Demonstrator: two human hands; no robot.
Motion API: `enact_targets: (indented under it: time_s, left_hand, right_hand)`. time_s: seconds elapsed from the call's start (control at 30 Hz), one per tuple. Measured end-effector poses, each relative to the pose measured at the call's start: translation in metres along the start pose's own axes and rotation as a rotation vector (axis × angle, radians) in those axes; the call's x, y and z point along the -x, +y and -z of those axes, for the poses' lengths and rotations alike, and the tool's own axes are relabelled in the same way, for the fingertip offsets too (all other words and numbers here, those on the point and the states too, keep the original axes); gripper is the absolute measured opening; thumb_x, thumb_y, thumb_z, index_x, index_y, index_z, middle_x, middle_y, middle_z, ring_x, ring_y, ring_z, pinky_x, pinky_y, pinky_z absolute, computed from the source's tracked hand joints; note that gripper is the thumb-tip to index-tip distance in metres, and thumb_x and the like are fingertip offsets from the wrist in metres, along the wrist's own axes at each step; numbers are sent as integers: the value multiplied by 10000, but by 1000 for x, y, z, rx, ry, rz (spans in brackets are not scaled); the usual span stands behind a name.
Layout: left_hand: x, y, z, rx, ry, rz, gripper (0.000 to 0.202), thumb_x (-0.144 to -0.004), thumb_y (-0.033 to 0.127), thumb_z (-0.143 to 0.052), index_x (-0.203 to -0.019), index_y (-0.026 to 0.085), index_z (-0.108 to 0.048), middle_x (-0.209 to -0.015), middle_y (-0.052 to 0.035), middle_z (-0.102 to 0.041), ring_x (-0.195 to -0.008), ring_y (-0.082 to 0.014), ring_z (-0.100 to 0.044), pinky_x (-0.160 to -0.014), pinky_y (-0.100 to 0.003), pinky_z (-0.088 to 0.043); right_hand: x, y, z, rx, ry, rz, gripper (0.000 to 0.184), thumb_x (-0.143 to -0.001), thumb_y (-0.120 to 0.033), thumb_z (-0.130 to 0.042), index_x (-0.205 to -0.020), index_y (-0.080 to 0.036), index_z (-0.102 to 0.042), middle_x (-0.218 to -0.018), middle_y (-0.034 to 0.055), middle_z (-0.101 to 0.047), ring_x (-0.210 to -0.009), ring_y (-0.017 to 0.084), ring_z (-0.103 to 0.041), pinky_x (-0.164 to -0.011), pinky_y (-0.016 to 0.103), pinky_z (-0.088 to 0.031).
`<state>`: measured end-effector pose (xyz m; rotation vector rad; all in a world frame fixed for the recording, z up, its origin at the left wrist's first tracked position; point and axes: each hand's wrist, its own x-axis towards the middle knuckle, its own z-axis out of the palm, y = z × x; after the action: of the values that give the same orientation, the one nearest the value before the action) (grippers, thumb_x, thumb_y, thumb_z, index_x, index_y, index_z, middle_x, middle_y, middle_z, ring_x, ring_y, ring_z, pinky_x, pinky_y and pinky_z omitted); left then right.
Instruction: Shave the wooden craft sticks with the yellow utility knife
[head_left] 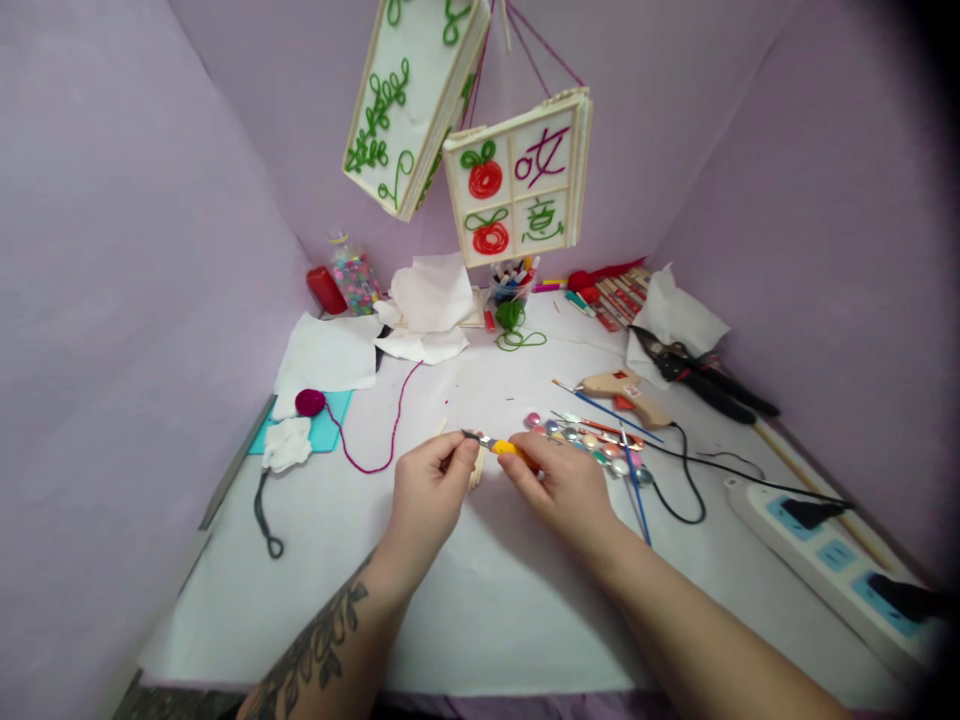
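My right hand (562,475) is closed around a yellow craft knife (504,447), its dark blade pointing left. The blade tip meets the thumb and fingertips of my left hand (435,485). Those fingers are pinched on a thin wooden stick (441,428), whose pale end shows above the knuckles; the rest is hidden by the hand. More pale wooden sticks (476,470) show between the two hands, lower down. Just right of my right hand lie several small paint pots (619,466) and paintbrushes (636,485).
Two decorated lanterns (517,180) hang ahead. A glue gun (626,392), pliers-like cutters (690,372) and a power strip (817,560) lie right. Magenta yarn (310,403) and a white cloth (286,444) lie left. Green yarn (511,316) and a pen cup (514,280) stand behind.
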<state>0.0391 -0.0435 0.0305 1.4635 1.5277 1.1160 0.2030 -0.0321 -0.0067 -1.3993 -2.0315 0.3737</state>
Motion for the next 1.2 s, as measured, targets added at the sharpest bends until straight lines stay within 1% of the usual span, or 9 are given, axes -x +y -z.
enact_targets:
  time_s: [0.13,0.27,0.5,0.73,0.93,1.07,1.2]
  left_hand:
    - [0,-1,-1,-39,-7,-32,313,-862,317,-519,-579,184,-529,-534,36,-494,-542,-114,-461,-537,-216,-339]
    - [0,-3,-2,-58,-4,-48,323,-871,319,-519,-582,178,-490,-531,48,-445,-537,-101,-430,-522,-213,-310]
    - [0,-3,-2,-67,-9,-64,347,-878,302,-515,-562,177,-447,-513,57,-413,-519,-89,-401,-511,-214,-286]
    - [0,-4,-2,-54,-7,-59,346,-870,303,-528,-552,174,-479,-513,53,-439,-527,-93,-429,-520,-208,-312]
    - [-1,-6,-2,-47,5,-26,282,-864,333,-533,-647,171,-612,-561,32,-547,-569,-116,-498,-554,-213,-371]
    - [-1,-8,-4,-39,-14,-34,308,-876,332,-508,-615,179,-566,-543,34,-520,-536,-115,-486,-540,-217,-374]
    - [-1,-10,-4,-17,-45,-55,282,-883,324,-503,-645,185,-562,-589,16,-563,-615,-136,-551,-604,-225,-413]
  right_hand:
    - [1,-1,0,23,57,47,339,-937,-436,-430,-821,-203,-647,-613,2,-628,-568,134,-534,-585,243,-309]
    - [2,-1,-1,30,134,88,340,-942,-428,-431,-822,-191,-645,-610,-4,-623,-554,124,-523,-581,235,-305]
    - [0,-2,-1,47,154,97,335,-939,-420,-442,-811,-184,-642,-600,-8,-616,-554,119,-526,-574,231,-294]
    - [3,-1,-1,73,170,100,334,-937,-426,-447,-815,-184,-643,-596,-8,-615,-564,123,-536,-573,233,-290]
    - [2,-3,1,74,182,89,334,-938,-421,-444,-818,-181,-645,-600,-4,-619,-541,118,-519,-571,234,-291]
    - [3,-3,2,72,171,80,324,-934,-417,-451,-810,-187,-642,-601,-8,-620,-545,118,-523,-572,233,-290]
    - [3,-2,1,75,161,66,329,-934,-425,-448,-803,-190,-637,-585,-14,-619,-537,118,-527,-563,233,-284]
